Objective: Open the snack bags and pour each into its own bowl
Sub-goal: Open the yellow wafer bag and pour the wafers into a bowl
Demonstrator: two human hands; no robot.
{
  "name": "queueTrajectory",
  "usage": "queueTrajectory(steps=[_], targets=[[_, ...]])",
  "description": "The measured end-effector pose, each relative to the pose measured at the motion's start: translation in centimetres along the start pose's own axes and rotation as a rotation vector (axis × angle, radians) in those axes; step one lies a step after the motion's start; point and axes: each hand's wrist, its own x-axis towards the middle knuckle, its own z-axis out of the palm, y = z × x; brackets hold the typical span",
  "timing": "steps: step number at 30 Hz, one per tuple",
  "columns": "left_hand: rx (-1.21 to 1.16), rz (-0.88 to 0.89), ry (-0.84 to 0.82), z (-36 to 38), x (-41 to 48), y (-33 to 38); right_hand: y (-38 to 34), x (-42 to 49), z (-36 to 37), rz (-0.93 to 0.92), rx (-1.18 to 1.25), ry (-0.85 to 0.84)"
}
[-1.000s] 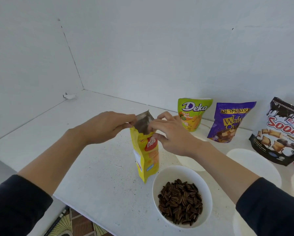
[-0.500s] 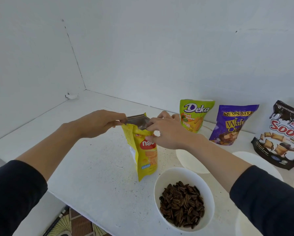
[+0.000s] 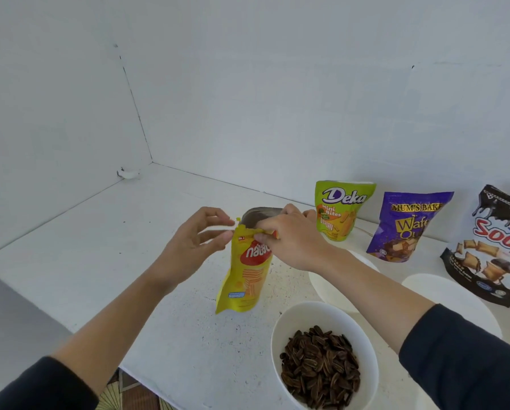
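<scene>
Task thing: the yellow snack bag (image 3: pixel 246 273) stands upright with a slight lean on the bench (image 3: pixel 105 250), between your two hands and just behind the bowl of seeds. You cannot tell whether its base bears on the surface or is lifted a little.
Bag mouth: the top is parted, and the silvery lining (image 3: pixel 256 216) shows inside.
Left hand: your left hand (image 3: pixel 193 242) holds the bag's upper left corner. Its thumb and forefinger are pinched on a narrow pale strip there, and the other fingers are loosely curled.
Right hand: your right hand (image 3: pixel 290 238) grips the bag's upper right edge from above, its fingers clenched over the rim.
Filled bowl: a white bowl (image 3: pixel 301 315) near the front edge of the bench holds dark striped seeds (image 3: pixel 318 368).
Empty bowls: one white bowl (image 3: pixel 324 287) lies partly hidden behind your right forearm. A second (image 3: pixel 443 294) sits further to the right, in front of the dark bag.
Waiting bags: a green Deka bag (image 3: pixel 339 211), a purple wafer bag (image 3: pixel 407 226) and a dark bag with red lettering (image 3: pixel 496 253) stand in a row along the back wall, apart from one another.
Sleeves: dark sleeves cover both of your upper forearms.
</scene>
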Motion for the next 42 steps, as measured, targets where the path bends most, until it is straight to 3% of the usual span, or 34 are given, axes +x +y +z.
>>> queueTrajectory(steps=[5,8,14,19,23,26,29,35,42], targets=[[0.022,-0.023,-0.015,2.4,-1.7,-2.4,-0.1,0.3,-0.1,0.087,0.031,0.108],[0.069,-0.062,0.092,3.6,-1.8,-3.5,-0.3,0.7,-0.3,0.13,0.087,0.086],[0.125,-0.113,0.177,2.6,-0.7,-2.9,0.8,0.7,-3.1,0.23,0.515,-0.027],[0.198,-0.219,0.267,2.2,-0.4,-3.0,0.0,0.3,-3.2,0.183,0.506,0.121],[0.092,-0.265,0.328,2.0,-0.7,-3.3,-0.2,0.4,-3.4,0.253,0.532,0.327],[-0.225,-0.305,0.287,2.3,-1.4,-2.6,-0.4,0.2,-4.2,0.335,0.692,0.375],[-0.431,-0.236,0.232,3.1,-1.9,-1.7,-0.6,0.2,-4.4,0.408,0.832,0.414],[-0.555,-0.141,0.176,4.7,-1.7,0.0,-0.1,-0.8,-5.9,0.46,0.943,0.513],[-0.566,-0.216,0.112,5.5,0.4,0.8,1.4,-2.2,-7.1,0.499,1.052,0.575]])
